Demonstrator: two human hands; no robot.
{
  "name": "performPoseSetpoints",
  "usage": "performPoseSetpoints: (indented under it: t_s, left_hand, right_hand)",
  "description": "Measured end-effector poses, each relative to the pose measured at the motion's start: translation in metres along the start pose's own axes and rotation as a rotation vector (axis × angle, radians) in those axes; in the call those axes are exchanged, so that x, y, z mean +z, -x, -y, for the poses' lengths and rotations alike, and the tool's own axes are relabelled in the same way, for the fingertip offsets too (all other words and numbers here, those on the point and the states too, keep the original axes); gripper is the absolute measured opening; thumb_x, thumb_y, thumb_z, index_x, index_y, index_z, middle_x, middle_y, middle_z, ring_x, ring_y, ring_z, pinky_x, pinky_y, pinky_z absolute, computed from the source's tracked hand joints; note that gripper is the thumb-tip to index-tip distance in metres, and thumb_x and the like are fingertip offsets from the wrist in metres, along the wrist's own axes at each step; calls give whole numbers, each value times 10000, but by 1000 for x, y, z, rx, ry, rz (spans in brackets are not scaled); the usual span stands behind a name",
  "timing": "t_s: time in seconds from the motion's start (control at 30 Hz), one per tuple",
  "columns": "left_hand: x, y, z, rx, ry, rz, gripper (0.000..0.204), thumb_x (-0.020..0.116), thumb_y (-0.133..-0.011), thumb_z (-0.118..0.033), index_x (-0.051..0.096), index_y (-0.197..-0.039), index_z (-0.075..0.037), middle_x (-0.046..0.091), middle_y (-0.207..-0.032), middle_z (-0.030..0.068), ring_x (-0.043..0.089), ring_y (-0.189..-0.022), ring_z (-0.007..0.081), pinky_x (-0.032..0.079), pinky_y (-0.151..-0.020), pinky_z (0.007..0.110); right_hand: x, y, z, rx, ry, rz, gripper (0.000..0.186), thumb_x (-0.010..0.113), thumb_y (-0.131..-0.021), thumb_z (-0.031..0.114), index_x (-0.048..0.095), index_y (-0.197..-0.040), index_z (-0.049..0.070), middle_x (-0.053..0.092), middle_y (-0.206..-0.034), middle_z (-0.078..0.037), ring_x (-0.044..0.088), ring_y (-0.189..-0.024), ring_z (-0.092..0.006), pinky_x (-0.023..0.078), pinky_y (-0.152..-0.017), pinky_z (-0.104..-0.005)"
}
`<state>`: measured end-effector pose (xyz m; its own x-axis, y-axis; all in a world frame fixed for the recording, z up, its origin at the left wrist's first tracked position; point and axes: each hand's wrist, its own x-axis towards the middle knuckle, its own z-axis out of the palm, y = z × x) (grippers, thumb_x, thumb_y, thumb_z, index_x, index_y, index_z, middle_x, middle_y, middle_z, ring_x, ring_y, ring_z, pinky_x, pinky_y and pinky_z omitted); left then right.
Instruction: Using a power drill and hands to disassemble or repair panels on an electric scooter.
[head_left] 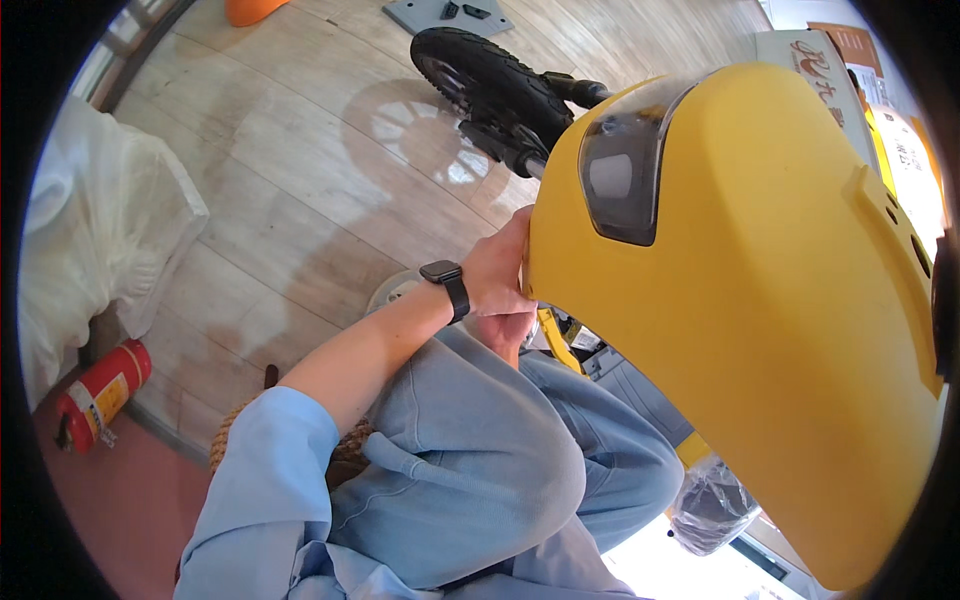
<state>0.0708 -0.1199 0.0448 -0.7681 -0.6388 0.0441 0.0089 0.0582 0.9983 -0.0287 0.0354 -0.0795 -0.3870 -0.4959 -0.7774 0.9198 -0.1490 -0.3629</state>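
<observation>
A large yellow body panel (740, 250) of a two-wheeled vehicle fills the right side, with a dark-lensed headlight (625, 170) set in it. My left hand (495, 265), a black watch on its wrist, reaches against the panel's lower left edge. Its fingers bend in behind that edge, where what they grip is hidden. Just beneath it, my right hand (507, 330) shows only in part between my knees and the panel; its fingers cannot be made out. Above the hands, the front wheel (490, 85) with its black tire joins the vehicle by a fork.
A red fire extinguisher (103, 395) lies at the left beside white draped sheeting (100, 220). A grey plate (450, 15) with black parts and an orange object (252, 8) are at the far edge. A plastic-wrapped dark part (712, 505) hangs under the panel.
</observation>
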Motion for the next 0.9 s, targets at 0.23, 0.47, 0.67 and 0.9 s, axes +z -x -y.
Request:
performPoseSetpoints:
  t_s: [0.23,0.47,0.67,0.9]
  left_hand:
    - [-4,-1,0,60,-136,15,1021,806,-578,-174,177,-1373,-55,532,-1200,205,585,-997,431,503,-860,463]
    - [-13,-5,-5,-16,-167,152,1001,806,-594,-175,185,-1371,-67,563,-1169,205,594,-987,426,507,-860,454]
    - [-3,-2,0,-6,-104,73,1019,813,-596,-177,176,-1382,-46,476,-1278,223,573,-1055,410,511,-863,452]
    - [2,-2,11,106,-110,-23,1047,827,-584,-174,169,-1387,-42,448,-1317,211,555,-1101,403,506,-884,442]
  right_hand:
    - [-5,-6,-3,6,40,-14,319,453,-909,396,576,-832,112,478,-605,39,313,-427,-84,237,-401,-225]
    - [-2,-12,-8,6,130,-5,326,459,-900,404,585,-853,108,500,-628,38,319,-429,-85,240,-403,-222]
    - [-21,25,17,-18,-33,1,406,452,-895,464,582,-916,80,535,-701,16,308,-433,-87,230,-401,-219]
    - [-21,20,21,-184,8,-203,549,435,-873,589,547,-1032,75,573,-922,0,276,-445,-88,213,-408,-231]
